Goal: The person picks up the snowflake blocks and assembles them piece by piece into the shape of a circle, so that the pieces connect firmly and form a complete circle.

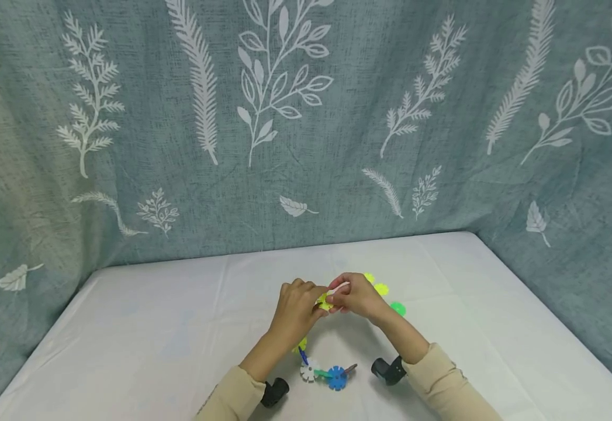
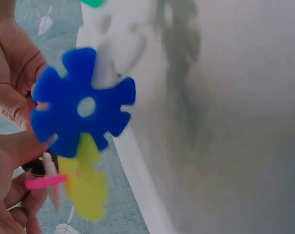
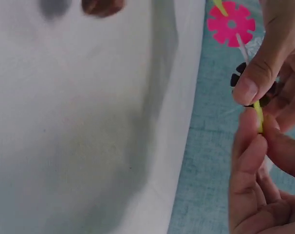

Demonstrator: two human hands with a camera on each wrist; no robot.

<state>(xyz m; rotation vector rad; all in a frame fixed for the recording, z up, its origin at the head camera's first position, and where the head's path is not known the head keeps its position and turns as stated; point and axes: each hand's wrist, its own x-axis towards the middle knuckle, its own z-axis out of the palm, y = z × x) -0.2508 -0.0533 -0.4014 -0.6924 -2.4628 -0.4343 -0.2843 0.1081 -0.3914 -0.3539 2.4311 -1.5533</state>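
Observation:
My left hand (image 1: 297, 304) and right hand (image 1: 355, 297) meet above the table. Between them is a yellow notched disc (image 1: 324, 302), which my right hand pinches by its edge. In the right wrist view, the thumb of my left hand (image 3: 271, 63) presses on a black notched disc (image 3: 238, 78) joined to that yellow one. A string of linked discs hangs from the left hand: a white disc (image 3: 243, 48), a pink disc (image 3: 231, 23), another yellow disc (image 2: 91, 187) and a dark blue disc (image 2: 84, 102). Lower down show a white disc (image 1: 308, 370) and a blue disc (image 1: 337, 378).
Beyond my right hand, yellow discs (image 1: 381, 289) and a green disc (image 1: 398, 309) lie on the white-covered table (image 1: 169, 327). Black wrist devices (image 1: 388, 371) sit below both forearms. A leaf-patterned blue-green cloth (image 1: 295, 134) hangs behind the table.

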